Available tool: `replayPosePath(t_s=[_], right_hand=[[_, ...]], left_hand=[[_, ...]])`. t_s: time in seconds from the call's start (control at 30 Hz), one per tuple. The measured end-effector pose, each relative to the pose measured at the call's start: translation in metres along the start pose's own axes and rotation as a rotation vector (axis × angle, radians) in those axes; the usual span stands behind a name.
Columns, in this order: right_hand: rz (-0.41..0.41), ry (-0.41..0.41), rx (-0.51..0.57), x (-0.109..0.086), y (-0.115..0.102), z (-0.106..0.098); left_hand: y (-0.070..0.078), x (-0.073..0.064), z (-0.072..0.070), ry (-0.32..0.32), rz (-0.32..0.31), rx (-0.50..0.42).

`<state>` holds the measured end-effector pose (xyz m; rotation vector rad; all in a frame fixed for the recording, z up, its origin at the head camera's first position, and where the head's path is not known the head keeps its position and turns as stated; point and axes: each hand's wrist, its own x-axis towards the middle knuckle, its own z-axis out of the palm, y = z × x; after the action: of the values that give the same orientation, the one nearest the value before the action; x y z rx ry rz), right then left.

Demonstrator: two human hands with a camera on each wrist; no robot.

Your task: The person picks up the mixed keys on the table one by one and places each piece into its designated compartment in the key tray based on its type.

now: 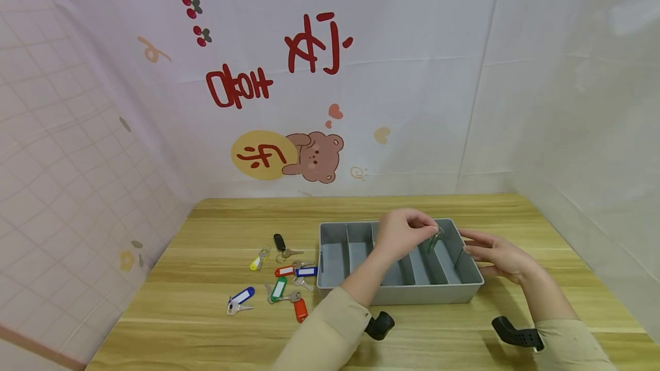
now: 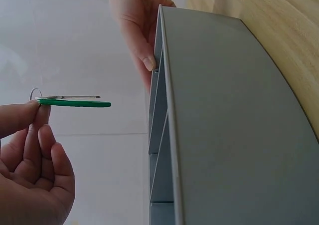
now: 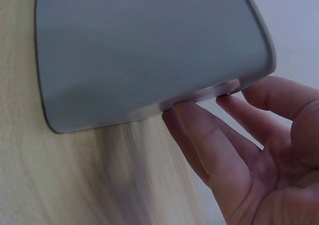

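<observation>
My left hand (image 1: 402,235) pinches a key ring between thumb and forefinger, held above the right-hand part of the grey divided box (image 1: 423,295). A green key tag (image 2: 75,103) and a key (image 2: 82,97) hang from that ring, apart from the box walls. My right hand (image 1: 500,259) holds the box's right end, its thumb at the rim and its other fingertips against the outer wall in the right wrist view. Dividers split the box into several compartments; my left hand hides part of the middle ones.
Left of the box lie several tagged keys: a black tag (image 1: 279,242), a yellow tag (image 1: 255,263), a green tag (image 1: 279,288), a red tag (image 1: 301,310) and a blue tag (image 1: 242,296). A printed cloth (image 1: 412,130) hangs behind the wooden table (image 1: 206,336).
</observation>
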<state>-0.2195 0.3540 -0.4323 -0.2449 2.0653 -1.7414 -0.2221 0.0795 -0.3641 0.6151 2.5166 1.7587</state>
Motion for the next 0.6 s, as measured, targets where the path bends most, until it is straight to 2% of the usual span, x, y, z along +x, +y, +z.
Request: replayPosePath(t_s=[0.27, 0.6], right_hand=[[0.002, 0.002, -0.019, 0.0, 0.001, -0.001], [0.008, 0.005, -0.045, -0.001, 0.001, 0.001]], left_hand=[[0.003, 0.007, 0.017, 0.002, -0.044, 0.049], [-0.002, 0.013, 0.034, 0.015, -0.083, 0.113]])
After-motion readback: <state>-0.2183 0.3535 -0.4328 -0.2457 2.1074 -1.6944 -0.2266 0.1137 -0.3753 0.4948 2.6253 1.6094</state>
